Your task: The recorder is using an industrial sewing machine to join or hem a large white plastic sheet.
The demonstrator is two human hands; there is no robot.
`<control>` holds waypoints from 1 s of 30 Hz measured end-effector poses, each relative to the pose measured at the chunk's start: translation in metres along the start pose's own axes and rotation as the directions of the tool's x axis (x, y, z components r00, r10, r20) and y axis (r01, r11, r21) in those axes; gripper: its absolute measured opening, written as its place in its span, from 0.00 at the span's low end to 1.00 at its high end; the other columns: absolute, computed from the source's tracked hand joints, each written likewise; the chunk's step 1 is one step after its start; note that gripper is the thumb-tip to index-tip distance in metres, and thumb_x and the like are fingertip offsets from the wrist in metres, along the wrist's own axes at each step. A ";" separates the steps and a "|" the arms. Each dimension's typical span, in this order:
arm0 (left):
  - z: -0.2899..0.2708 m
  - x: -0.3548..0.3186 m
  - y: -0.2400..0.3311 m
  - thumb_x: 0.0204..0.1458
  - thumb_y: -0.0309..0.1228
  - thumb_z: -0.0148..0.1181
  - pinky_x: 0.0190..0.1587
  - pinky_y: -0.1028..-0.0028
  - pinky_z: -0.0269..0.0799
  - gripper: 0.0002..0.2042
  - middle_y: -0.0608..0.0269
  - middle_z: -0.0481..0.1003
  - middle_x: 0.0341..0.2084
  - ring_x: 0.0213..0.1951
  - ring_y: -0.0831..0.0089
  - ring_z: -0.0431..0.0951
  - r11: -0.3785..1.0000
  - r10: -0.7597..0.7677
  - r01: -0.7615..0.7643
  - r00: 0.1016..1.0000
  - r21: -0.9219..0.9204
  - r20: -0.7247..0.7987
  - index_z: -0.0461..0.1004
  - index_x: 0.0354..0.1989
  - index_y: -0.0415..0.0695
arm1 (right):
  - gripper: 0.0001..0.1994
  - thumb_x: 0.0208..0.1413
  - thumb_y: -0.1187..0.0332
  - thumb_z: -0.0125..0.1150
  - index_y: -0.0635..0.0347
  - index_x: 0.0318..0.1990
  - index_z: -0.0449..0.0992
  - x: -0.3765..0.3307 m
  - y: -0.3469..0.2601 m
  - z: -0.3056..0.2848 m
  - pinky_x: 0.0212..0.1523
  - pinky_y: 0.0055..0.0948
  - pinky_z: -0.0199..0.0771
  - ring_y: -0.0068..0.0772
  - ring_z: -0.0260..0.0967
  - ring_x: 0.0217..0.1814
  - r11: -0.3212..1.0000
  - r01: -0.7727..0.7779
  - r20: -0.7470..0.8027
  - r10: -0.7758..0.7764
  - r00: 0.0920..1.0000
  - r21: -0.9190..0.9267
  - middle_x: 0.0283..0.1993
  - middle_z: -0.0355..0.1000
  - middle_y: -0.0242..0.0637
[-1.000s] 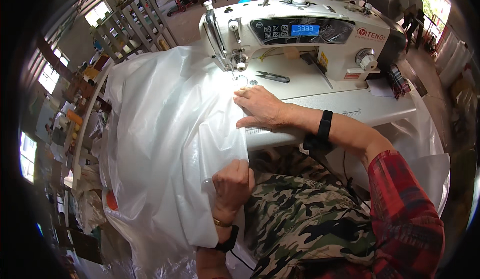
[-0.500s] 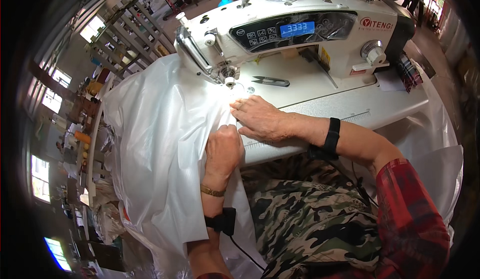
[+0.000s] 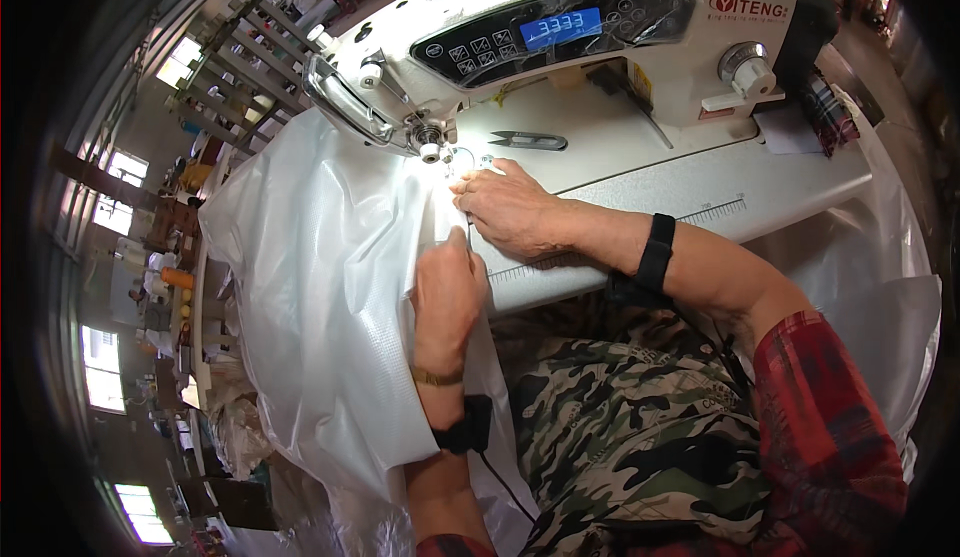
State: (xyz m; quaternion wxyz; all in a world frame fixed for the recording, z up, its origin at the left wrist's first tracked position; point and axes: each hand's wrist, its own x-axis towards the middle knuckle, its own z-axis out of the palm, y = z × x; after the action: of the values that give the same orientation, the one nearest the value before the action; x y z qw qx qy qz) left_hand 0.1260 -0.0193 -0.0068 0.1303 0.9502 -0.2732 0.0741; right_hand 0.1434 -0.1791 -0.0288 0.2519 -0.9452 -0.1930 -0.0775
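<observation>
A glossy white plastic sheet [image 3: 330, 287] hangs over the left side of the sewing machine [image 3: 640, 67], its edge running under the lit needle area. My right hand [image 3: 510, 212] rests on the machine bed just in front of the presser foot, fingertips pinching the sheet's edge. Nearer to me, my left hand [image 3: 447, 292] is closed on the same edge, its index finger stretched forward along it. Both fingertip grips are partly hidden by the hands. Thread snips [image 3: 528, 141] lie on the bed beyond my right hand.
The machine's handwheel [image 3: 748, 72] is at the right, near a checked cloth [image 3: 828, 117]. Clear plastic sheeting [image 3: 850, 287] hangs at the right side. Shelves and cluttered tables stand at the left. A cable runs down from my left wrist strap [image 3: 465, 425].
The view has shifted, so the machine appears farther left and higher. My left index finger has straightened from a fist. My right hand stays by the presser foot.
</observation>
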 end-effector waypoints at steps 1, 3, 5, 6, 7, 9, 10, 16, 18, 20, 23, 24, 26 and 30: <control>0.001 -0.009 0.007 0.50 0.23 0.55 0.34 0.52 0.70 0.05 0.40 0.74 0.22 0.28 0.42 0.76 0.999 -0.030 0.029 0.999 -0.019 -0.031 0.74 0.33 0.34 | 0.18 0.60 0.71 0.45 0.66 0.55 0.74 -0.001 -0.001 -0.005 0.68 0.48 0.48 0.39 0.60 0.68 1.000 -0.017 0.063 0.018 0.998 -0.016 0.64 0.68 0.44; 0.003 -0.012 0.007 0.51 0.22 0.55 0.34 0.53 0.70 0.05 0.40 0.74 0.23 0.30 0.41 0.76 0.998 -0.021 0.016 0.997 -0.068 -0.068 0.75 0.34 0.34 | 0.19 0.59 0.72 0.45 0.66 0.55 0.74 -0.002 -0.005 -0.009 0.68 0.48 0.48 0.39 0.60 0.69 0.999 -0.032 0.126 0.035 0.991 -0.028 0.63 0.68 0.45; 0.005 -0.013 0.003 0.51 0.22 0.54 0.34 0.53 0.70 0.06 0.40 0.74 0.23 0.31 0.41 0.76 0.993 -0.013 0.000 0.994 -0.119 -0.108 0.75 0.35 0.34 | 0.19 0.57 0.72 0.46 0.67 0.55 0.74 -0.003 -0.009 -0.010 0.68 0.48 0.48 0.39 0.60 0.69 0.999 -0.022 0.142 0.029 0.990 -0.048 0.63 0.69 0.45; 0.005 -0.009 -0.002 0.52 0.21 0.54 0.34 0.55 0.70 0.08 0.39 0.74 0.24 0.32 0.42 0.76 0.995 0.021 -0.028 0.997 -0.101 -0.073 0.75 0.38 0.33 | 0.19 0.57 0.72 0.46 0.67 0.55 0.74 -0.003 -0.009 -0.010 0.68 0.48 0.48 0.39 0.60 0.69 0.999 -0.024 0.138 0.030 0.990 -0.044 0.63 0.69 0.45; 0.005 -0.005 -0.006 0.52 0.21 0.54 0.34 0.56 0.70 0.10 0.38 0.74 0.25 0.33 0.42 0.77 0.995 0.056 -0.059 0.998 -0.084 -0.038 0.76 0.41 0.33 | 0.19 0.56 0.72 0.47 0.67 0.55 0.73 -0.003 -0.010 -0.009 0.68 0.48 0.47 0.39 0.60 0.69 0.996 -0.012 0.131 0.023 0.991 -0.088 0.63 0.69 0.45; 0.009 0.008 -0.010 0.52 0.20 0.53 0.35 0.57 0.70 0.10 0.37 0.73 0.26 0.34 0.42 0.76 0.994 0.040 -0.042 0.999 -0.104 -0.019 0.76 0.42 0.33 | 0.20 0.56 0.72 0.48 0.67 0.55 0.73 -0.003 -0.009 -0.005 0.68 0.48 0.47 0.39 0.60 0.69 0.991 -0.010 0.119 0.027 0.993 -0.135 0.63 0.69 0.45; 0.013 0.014 -0.012 0.52 0.19 0.53 0.35 0.57 0.70 0.11 0.35 0.73 0.27 0.35 0.42 0.76 0.992 0.020 -0.020 1.000 -0.126 -0.002 0.76 0.42 0.33 | 0.20 0.56 0.72 0.48 0.67 0.55 0.73 -0.003 -0.007 -0.002 0.68 0.49 0.47 0.39 0.60 0.69 0.993 -0.006 0.087 0.017 0.996 -0.119 0.63 0.69 0.45; 0.031 0.035 -0.025 0.51 0.22 0.57 0.33 0.63 0.71 0.16 0.44 0.75 0.25 0.29 0.53 0.78 0.992 0.115 -0.118 0.990 -0.038 -0.086 0.73 0.49 0.32 | 0.16 0.55 0.73 0.49 0.65 0.50 0.75 -0.001 0.000 0.003 0.66 0.49 0.51 0.38 0.65 0.62 0.999 0.030 -0.050 -0.031 0.998 -0.016 0.52 0.73 0.41; 0.035 0.040 -0.028 0.51 0.23 0.58 0.32 0.64 0.71 0.17 0.45 0.75 0.25 0.29 0.55 0.78 0.992 0.090 -0.098 0.992 -0.078 -0.091 0.73 0.50 0.32 | 0.20 0.58 0.71 0.47 0.66 0.57 0.72 0.000 0.001 0.003 0.68 0.50 0.49 0.37 0.64 0.64 1.000 0.016 0.004 -0.016 1.000 -0.025 0.55 0.73 0.42; 0.032 0.053 -0.039 0.51 0.23 0.58 0.32 0.64 0.71 0.17 0.46 0.75 0.26 0.28 0.57 0.77 0.990 0.065 -0.076 0.993 -0.117 -0.099 0.72 0.51 0.32 | 0.12 0.54 0.74 0.51 0.62 0.42 0.78 0.000 0.005 0.011 0.64 0.49 0.52 0.36 0.67 0.59 0.999 0.028 -0.129 -0.031 0.991 -0.029 0.49 0.73 0.38; 0.038 0.048 -0.050 0.51 0.23 0.59 0.32 0.65 0.71 0.18 0.48 0.75 0.26 0.28 0.59 0.77 0.983 0.025 -0.044 0.994 -0.177 -0.109 0.71 0.52 0.31 | 0.12 0.53 0.74 0.52 0.61 0.43 0.79 -0.004 0.004 0.012 0.64 0.50 0.52 0.34 0.67 0.58 0.991 0.023 -0.115 -0.039 0.993 -0.134 0.47 0.74 0.37; 0.042 0.051 -0.048 0.51 0.23 0.59 0.32 0.66 0.71 0.19 0.49 0.75 0.26 0.28 0.60 0.77 0.981 0.006 -0.028 0.994 -0.194 -0.112 0.71 0.52 0.31 | 0.12 0.53 0.74 0.52 0.61 0.43 0.79 -0.004 0.000 0.008 0.64 0.50 0.52 0.34 0.67 0.58 0.991 0.030 -0.113 -0.045 0.993 -0.132 0.47 0.74 0.37; 0.045 0.053 -0.054 0.51 0.24 0.59 0.32 0.66 0.71 0.20 0.50 0.75 0.26 0.28 0.61 0.77 0.974 -0.032 0.005 0.993 -0.227 -0.116 0.70 0.53 0.31 | 0.19 0.60 0.73 0.45 0.67 0.57 0.72 -0.005 -0.007 0.001 0.68 0.54 0.48 0.34 0.66 0.63 0.984 0.017 0.029 -0.012 1.000 -0.179 0.55 0.73 0.41; 0.058 0.062 -0.054 0.50 0.24 0.60 0.31 0.68 0.70 0.21 0.53 0.75 0.26 0.27 0.65 0.76 0.952 -0.087 0.048 0.989 -0.302 -0.117 0.69 0.54 0.30 | 0.19 0.60 0.73 0.45 0.67 0.56 0.72 -0.004 -0.010 -0.007 0.69 0.54 0.47 0.33 0.65 0.63 0.981 -0.009 0.089 0.027 0.996 -0.194 0.56 0.72 0.41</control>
State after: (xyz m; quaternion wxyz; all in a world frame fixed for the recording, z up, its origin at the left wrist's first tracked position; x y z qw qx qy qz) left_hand 0.2115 -0.0226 -0.0602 0.2920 0.9216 -0.2398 0.0885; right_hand 0.1350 -0.1764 -0.0191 0.1504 -0.9694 -0.1872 -0.0504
